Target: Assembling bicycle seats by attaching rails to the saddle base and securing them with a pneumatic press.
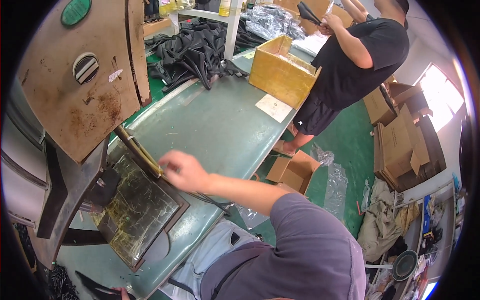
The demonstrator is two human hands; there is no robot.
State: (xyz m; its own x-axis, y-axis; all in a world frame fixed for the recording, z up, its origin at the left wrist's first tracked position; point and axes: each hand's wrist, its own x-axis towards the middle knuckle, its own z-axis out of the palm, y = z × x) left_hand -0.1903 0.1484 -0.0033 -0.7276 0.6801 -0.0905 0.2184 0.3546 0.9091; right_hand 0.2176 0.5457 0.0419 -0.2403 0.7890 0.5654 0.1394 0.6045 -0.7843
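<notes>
Black saddle part, near left by counter: probably light, semi-stiff; grip by edge. Left hand at its edge, mostly cropped, closure unclear. Right hand half-curled beside tube, blurred; hold unclear.

No wording could be read clearly. A green oval badge with illegible markings stood on the tan machine housing in the upper left of the frame. Right of the upper centre, a small white emblem marked the dark shorts of a co-worker.
</notes>
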